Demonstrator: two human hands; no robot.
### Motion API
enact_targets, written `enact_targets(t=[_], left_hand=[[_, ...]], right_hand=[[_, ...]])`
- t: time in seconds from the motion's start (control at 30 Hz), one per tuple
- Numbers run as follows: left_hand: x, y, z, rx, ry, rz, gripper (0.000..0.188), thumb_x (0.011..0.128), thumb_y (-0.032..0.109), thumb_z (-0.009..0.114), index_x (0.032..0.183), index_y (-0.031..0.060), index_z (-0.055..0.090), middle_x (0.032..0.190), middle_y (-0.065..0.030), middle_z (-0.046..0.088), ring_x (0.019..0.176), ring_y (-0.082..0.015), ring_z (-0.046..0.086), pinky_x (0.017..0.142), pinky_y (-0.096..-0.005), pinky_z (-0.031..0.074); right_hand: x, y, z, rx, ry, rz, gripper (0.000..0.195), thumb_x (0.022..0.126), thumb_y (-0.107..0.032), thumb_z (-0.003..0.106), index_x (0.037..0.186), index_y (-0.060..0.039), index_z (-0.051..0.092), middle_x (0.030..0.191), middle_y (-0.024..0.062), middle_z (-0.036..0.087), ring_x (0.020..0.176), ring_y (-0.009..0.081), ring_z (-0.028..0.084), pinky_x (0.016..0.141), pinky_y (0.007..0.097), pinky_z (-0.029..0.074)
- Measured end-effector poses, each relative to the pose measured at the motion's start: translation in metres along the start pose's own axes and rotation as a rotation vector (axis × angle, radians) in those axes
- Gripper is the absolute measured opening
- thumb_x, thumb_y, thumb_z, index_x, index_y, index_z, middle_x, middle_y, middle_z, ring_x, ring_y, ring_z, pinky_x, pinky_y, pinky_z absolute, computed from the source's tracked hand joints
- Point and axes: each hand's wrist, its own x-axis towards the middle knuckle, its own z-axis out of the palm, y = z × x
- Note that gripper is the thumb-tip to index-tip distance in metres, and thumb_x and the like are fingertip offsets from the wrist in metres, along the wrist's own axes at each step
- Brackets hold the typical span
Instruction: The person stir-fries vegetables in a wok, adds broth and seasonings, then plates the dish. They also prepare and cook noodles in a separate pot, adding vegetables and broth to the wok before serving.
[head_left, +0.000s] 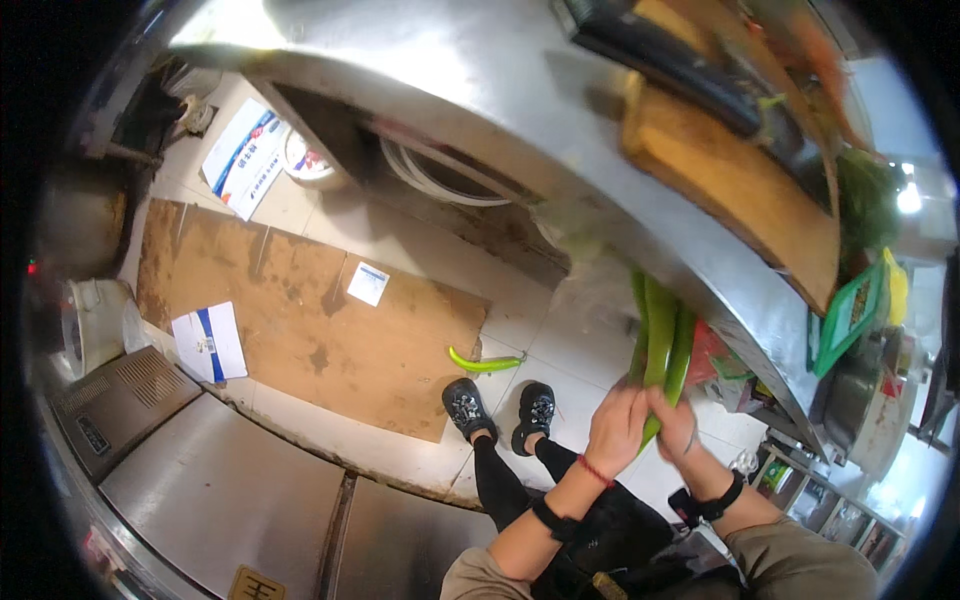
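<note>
Several long green peppers (661, 330) are bunched together between my two hands, held low beside the steel counter's edge. My left hand (619, 424), with a red cord at the wrist, wraps the bunch from the left. From the other side, my right hand (675, 424) grips the same peppers. Their upper ends point toward the counter, and one lower tip shows beneath my fingers. A single curved green pepper (484, 365) lies on the floor by my shoes, partly over the cardboard's corner.
A steel counter (525, 97) carries a thick wooden board (727, 187) and a green basket (847, 322). Flattened cardboard (300, 315) covers floor tiles. A white bucket (307, 161) stands near the undershelf. Steel cabinets (225, 487) line the lower left. A red bag (705, 352) hangs behind the peppers.
</note>
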Motion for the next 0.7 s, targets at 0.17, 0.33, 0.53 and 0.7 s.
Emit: enact_targets(t=[0.17, 0.33, 0.53, 0.7], left_hand=[[-0.060, 0.039, -0.009, -0.043, -0.084, -0.079, 0.030, 0.096, 0.017, 0.048, 0.116, -0.0034, 0.055, 0.111, -0.0262, 0.059, 0.103, -0.0415, 0.058, 0.087, -0.0389, 0.048], [-0.018, -0.050, 0.023, -0.181, -0.188, -0.215, 0.030, 0.096, 0.024, 0.052, 0.118, 0.0043, 0.056, 0.106, -0.0127, 0.065, 0.094, -0.0305, 0.063, 0.081, -0.0351, 0.050], [0.096, -0.007, 0.010, -0.724, -0.088, -0.913, 0.066, 0.087, 0.039, 0.060, 0.140, 0.0171, 0.029, 0.109, -0.0097, 0.059, 0.094, -0.0266, 0.059, 0.077, -0.0406, 0.051], [0.134, -0.083, 0.051, -0.894, 0.182, -0.580, 0.063, 0.090, 0.044, 0.056, 0.137, 0.0070, 0.037, 0.105, -0.0143, 0.061, 0.100, -0.0287, 0.058, 0.084, -0.0408, 0.048]], right_hand=[[-0.073, 0.004, -0.005, 0.024, -0.054, 0.025, 0.035, 0.091, -0.020, 0.062, 0.117, 0.0014, 0.055, 0.106, 0.0061, 0.061, 0.096, 0.0138, 0.057, 0.084, 0.0295, 0.047], [-0.021, -0.002, -0.011, 0.194, 0.017, 0.111, 0.033, 0.089, -0.021, 0.065, 0.114, -0.0003, 0.057, 0.098, 0.0055, 0.062, 0.085, 0.0147, 0.060, 0.073, 0.0305, 0.050], [0.000, 0.006, -0.028, 0.065, 0.091, 0.015, 0.031, 0.086, -0.017, 0.067, 0.112, -0.0025, 0.059, 0.098, 0.0041, 0.062, 0.086, 0.0158, 0.058, 0.076, 0.0308, 0.048], [-0.008, -0.003, 0.009, 0.060, 0.114, -0.073, 0.033, 0.086, -0.014, 0.065, 0.115, -0.0011, 0.058, 0.096, 0.0040, 0.062, 0.087, 0.0146, 0.057, 0.079, 0.0301, 0.046]])
